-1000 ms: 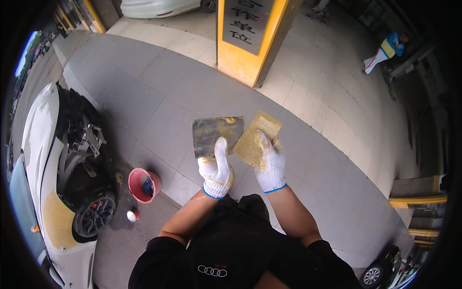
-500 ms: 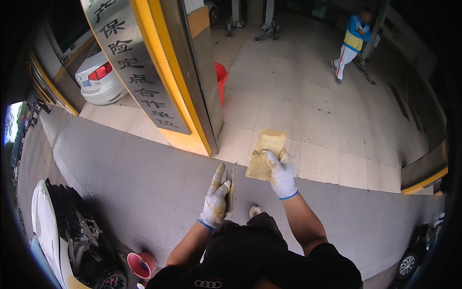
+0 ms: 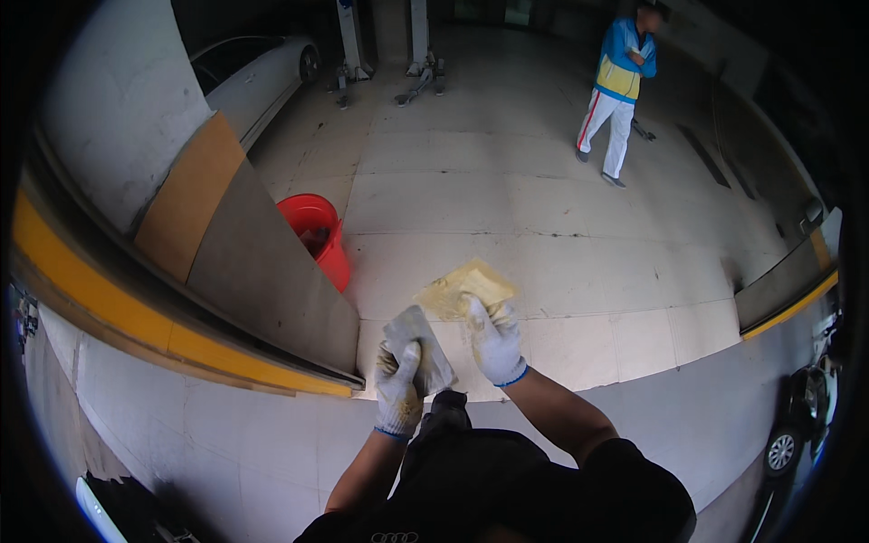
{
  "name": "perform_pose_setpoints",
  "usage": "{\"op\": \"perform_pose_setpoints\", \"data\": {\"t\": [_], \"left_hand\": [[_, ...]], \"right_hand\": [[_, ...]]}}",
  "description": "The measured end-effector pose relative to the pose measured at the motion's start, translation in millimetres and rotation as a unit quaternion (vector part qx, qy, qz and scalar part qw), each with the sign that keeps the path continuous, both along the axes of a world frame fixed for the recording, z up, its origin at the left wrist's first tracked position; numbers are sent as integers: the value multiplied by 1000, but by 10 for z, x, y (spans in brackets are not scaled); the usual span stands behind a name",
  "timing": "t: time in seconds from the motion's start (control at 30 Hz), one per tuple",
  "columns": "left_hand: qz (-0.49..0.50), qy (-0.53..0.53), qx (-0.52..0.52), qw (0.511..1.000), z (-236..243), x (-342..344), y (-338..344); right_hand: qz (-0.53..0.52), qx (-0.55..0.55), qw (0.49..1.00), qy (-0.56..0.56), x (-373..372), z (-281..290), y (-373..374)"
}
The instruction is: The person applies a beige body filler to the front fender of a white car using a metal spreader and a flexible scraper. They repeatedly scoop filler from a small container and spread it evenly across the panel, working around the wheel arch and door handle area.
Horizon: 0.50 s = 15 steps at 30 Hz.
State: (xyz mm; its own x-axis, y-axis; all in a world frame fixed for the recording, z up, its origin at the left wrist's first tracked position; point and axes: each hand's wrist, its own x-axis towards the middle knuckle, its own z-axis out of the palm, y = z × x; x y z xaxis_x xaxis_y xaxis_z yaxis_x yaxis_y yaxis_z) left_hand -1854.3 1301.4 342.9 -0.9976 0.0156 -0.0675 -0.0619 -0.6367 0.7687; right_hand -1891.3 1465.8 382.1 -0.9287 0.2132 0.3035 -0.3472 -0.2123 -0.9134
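Observation:
In a white work glove stained with yellowish paste, my left hand [image 3: 396, 395] is closed around a thin grey putty spreader [image 3: 425, 346], thumb across its face. My right hand [image 3: 497, 346], gloved the same way, pinches the near edge of a flat yellowish putty board [image 3: 446, 294] smeared with paste. A paler, thicker patch covers part of that board. Board and spreader are held in front of my body, close together but apart. The fingers beneath both are mostly hidden.
A red bucket [image 3: 333, 253] with something dark inside stands beside the pillar [image 3: 258, 258] on the left. A person [image 3: 620, 81] with folded arms stands ahead on the tiled floor [image 3: 507, 199]. Lift posts [image 3: 421, 45] and a white car [image 3: 262, 77] are farther back; a dark car [image 3: 801, 416] is at right.
I have moved forward past the pillar to the tiled floor's edge. The spreader has turned from edge-on to show its face, and the board has tilted sideways. The person ahead now appears closer.

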Motion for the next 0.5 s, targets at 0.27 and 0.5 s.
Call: {"op": "perform_pose_setpoints", "data": {"t": [0.27, 0.5], "left_hand": [[249, 13, 5, 968, 431, -2144, -26], [457, 12, -85, 885, 210, -3743, -532]], "right_hand": [[25, 562, 757, 333, -2086, 497, 15], [276, 562, 731, 271, -4384, 19, -531]]}}
